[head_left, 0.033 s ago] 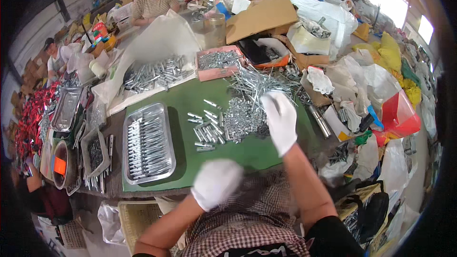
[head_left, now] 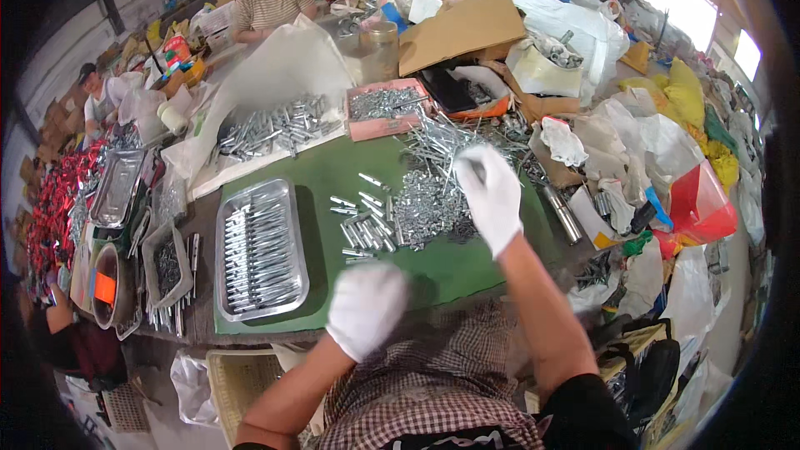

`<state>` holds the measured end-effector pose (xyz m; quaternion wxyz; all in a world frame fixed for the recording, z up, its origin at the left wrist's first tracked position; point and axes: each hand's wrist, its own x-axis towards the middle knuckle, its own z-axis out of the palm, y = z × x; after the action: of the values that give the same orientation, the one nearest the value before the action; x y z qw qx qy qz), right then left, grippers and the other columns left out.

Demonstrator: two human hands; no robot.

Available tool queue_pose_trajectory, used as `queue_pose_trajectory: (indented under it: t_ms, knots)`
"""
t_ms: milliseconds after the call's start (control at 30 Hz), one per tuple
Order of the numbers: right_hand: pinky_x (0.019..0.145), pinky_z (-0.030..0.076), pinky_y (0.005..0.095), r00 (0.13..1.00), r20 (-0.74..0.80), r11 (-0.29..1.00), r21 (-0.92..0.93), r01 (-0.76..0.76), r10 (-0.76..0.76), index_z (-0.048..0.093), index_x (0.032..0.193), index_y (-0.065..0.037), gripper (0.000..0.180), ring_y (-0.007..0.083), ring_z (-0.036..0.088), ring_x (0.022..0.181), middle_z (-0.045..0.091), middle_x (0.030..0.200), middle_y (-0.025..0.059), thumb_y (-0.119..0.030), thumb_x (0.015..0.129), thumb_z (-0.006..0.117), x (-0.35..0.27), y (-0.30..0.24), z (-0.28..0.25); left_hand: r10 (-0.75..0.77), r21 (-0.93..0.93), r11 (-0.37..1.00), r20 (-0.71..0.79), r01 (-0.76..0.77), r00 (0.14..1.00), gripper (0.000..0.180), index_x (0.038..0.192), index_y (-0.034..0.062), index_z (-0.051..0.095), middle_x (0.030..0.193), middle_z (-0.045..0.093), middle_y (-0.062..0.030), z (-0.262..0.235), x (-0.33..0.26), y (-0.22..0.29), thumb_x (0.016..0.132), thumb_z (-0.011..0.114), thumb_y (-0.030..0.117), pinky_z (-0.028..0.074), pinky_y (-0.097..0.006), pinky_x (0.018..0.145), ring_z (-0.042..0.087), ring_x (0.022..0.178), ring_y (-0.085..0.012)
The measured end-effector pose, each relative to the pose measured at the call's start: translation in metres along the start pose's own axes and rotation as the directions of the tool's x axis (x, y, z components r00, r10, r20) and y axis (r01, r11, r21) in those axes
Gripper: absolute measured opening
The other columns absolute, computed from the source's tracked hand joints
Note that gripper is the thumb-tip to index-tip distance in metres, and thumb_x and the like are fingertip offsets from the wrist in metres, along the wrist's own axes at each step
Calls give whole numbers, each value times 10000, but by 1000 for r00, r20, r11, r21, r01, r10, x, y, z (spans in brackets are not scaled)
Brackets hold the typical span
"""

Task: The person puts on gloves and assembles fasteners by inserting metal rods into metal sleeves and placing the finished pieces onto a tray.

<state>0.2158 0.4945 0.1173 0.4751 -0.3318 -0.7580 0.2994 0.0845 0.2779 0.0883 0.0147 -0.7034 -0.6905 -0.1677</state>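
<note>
My white-gloved left hand (head_left: 367,308) is curled and slightly blurred above the near edge of the green mat (head_left: 333,167); whatever it holds is hidden. At the right, my gloved right hand (head_left: 490,200) hovers over the edge of a heap of small metal parts (head_left: 421,208), its fingers bent together; I cannot make out anything in them. Behind it lie long thin metal pins (head_left: 442,142) in a tangle. Between my hands is a small group of metal sleeves with bolts (head_left: 367,233). Left of them, a clear plastic tray (head_left: 302,283) holds rows of similar metal pieces.
A pink box (head_left: 375,129) of small parts and a white sheet (head_left: 292,67) with loose bolts lie at the back. Bins of dark screws (head_left: 167,271) stand left. Bags and a thick metal tube (head_left: 562,215) crowd the right. Two people (head_left: 271,4) sit farther off.
My left hand has shifted slightly left and up. The right hand has barely moved, its fingers a little higher.
</note>
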Motion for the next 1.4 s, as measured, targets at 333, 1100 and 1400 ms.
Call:
queue_pose_trajectory:
  t_ms: [333, 1100, 1400]
  knots:
    - [908, 468, 499, 922, 371, 651, -727, 218, 106, 800, 955, -212, 252, 297, 668, 1058, 731, 1069, 70, -423, 869, 693, 147, 56, 74, -248, 50, 958, -354, 283, 902, 197, 1016, 149, 719, 1069, 638, -47, 28, 3, -30, 830, 771, 182, 476, -468, 850, 605, 1007, -298]
    - [805, 478, 425, 838, 526, 874, -328, 359, -146, 711, 948, -130, 104, 299, 652, 865, 693, 883, 56, -102, 848, 713, -108, 16, -60, 11, -385, 913, -308, -135, 951, 296, 1044, 91, 675, 952, 636, -76, 19, 19, 7, 761, 752, 60, 542, -402, 678, 658, 803, -276]
    - [821, 476, 430, 844, 515, 876, -326, 355, -150, 712, 935, -139, 113, 299, 638, 898, 680, 900, 50, -96, 832, 727, -104, 27, -68, -153, -265, 960, -231, 89, 961, 205, 999, 122, 715, 900, 659, -57, 24, 10, 16, 795, 735, 117, 486, -441, 771, 622, 850, -308]
